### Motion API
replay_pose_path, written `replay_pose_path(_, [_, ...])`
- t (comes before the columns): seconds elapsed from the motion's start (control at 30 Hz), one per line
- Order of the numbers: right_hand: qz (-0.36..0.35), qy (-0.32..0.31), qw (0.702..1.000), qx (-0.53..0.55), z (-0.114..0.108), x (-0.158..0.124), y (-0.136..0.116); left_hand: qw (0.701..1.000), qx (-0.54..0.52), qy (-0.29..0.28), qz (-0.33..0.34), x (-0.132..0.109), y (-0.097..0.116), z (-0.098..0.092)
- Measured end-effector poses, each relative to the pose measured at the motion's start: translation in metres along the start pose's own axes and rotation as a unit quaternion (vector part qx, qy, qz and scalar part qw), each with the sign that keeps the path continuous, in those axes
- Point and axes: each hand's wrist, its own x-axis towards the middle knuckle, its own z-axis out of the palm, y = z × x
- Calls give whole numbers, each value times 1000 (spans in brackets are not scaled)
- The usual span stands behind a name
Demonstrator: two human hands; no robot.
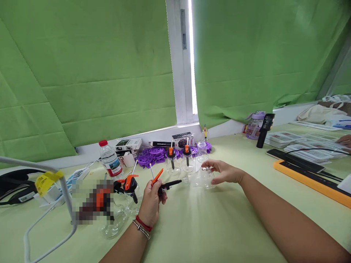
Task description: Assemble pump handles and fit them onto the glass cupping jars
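Observation:
My left hand (151, 201) is closed round a black spray head (171, 185) with an orange trigger; its black tube end points right. My right hand (222, 171) has its fingers wrapped round a clear bottle (201, 178) lying on its side, neck toward the spray head and apart from it. Behind them stand two clear bottles (172, 168) (188, 167) fitted with black and orange heads. Another such bottle (131, 188) stands left of my left hand, beside a further clear bottle (113, 223) that is partly pixelated.
A red-capped water bottle (111, 160), small boxes (128, 144) and purple plastic parts (156, 155) line the back. At right are an orange bar (309, 182), a black comb (265, 129), stacked cards (304, 144) and another person's hand (344, 140). A grey metal frame (67, 193) stands left.

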Motion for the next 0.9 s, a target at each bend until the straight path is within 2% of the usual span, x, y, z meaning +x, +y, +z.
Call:
replay_pose_path(0.13, [9, 7, 998, 65, 5, 2, 0, 1000, -5, 5, -5, 0, 0, -1])
replay_pose_path(0.23, [-10, -5, 996, 84, 16, 5, -5, 1000, -8, -8, -15, -1, 1, 0])
replay_pose_path(0.37, [-27, -31, 996, 85, 35, 10, -14, 999, 4, -34, -29, -4, 1, 2])
replay_pose_path(0.53, [-59, -24, 996, 69, 54, 13, -24, 997, 41, -61, -26, -5, -2, 2])
replay_pose_path(0.77, [-88, 12, 996, 29, 59, 13, -24, 992, 56, -108, -39, -4, -7, -1])
replay_pose_path(0.9, [-104, 19, 994, 6, 61, 12, -27, 992, 55, -111, -40, -4, -8, -1])
